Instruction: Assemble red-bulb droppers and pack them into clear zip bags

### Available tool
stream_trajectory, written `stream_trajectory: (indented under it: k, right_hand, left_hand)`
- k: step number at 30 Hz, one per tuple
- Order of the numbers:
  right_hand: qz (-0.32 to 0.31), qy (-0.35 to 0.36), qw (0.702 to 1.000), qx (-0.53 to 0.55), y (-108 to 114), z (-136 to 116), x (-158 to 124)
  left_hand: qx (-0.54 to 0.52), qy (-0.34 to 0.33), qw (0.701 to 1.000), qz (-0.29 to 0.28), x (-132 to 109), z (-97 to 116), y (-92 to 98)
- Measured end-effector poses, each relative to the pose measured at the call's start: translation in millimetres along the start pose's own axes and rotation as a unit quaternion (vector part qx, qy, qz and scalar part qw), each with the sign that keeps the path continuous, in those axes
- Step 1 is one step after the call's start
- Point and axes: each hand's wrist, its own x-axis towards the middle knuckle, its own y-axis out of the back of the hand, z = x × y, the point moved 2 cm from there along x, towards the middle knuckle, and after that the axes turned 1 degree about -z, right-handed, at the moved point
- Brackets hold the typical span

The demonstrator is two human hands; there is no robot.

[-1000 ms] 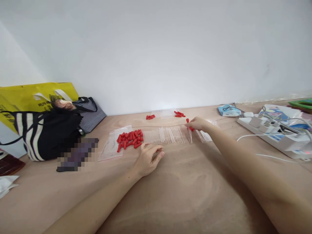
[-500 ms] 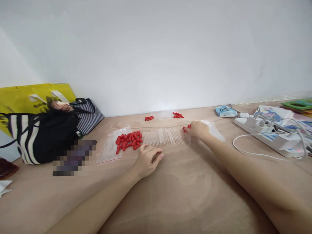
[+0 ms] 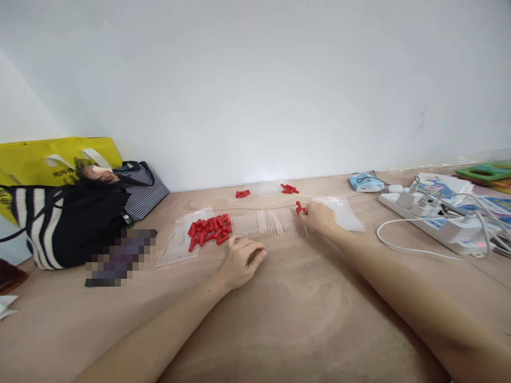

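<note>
My left hand (image 3: 243, 261) rests on the table with its fingers loosely bent and apart, holding nothing. Just beyond it lies a heap of red rubber dropper bulbs (image 3: 211, 229), partly on a clear zip bag (image 3: 175, 250). A row of thin clear tubes (image 3: 263, 223) lies side by side between my hands. At the row's right end my right hand (image 3: 321, 217) has its fingers closed at a few red rubber bulbs (image 3: 299, 206), seemingly pinching one; the fingertips are partly hidden. Another clear bag (image 3: 345, 213) lies beside that hand.
Near the wall lie two small groups of red bulbs (image 3: 242, 193) with clear tubes (image 3: 269, 188) between them. A power strip (image 3: 431, 223) with cables and a blue mask pack (image 3: 366, 183) are on the right. Bags (image 3: 80, 218) and a blurred dark object (image 3: 122, 258) are on the left.
My right hand has shifted slightly left, and the red bulbs at its fingertips now show more clearly in a small cluster. My left hand stays in place. The view has moved slightly.
</note>
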Motion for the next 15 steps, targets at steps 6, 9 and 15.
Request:
stream_trajectory:
  k: [6,9,15]
  right_hand:
    - [-0.014,0.025,1.000,-0.013,-9,-9,-6]
    - [-0.019,0.008,1.000,-0.004,-5,0,3]
    - [0.008,0.060,0.998,-0.022,7,28,26]
  left_hand:
    - [0.008,-0.002,1.000,-0.002,0,1,0.7]
    - [0.006,-0.001,1.000,-0.005,0,1,0.8]
    - [0.009,-0.002,1.000,-0.002,1,1,0.7]
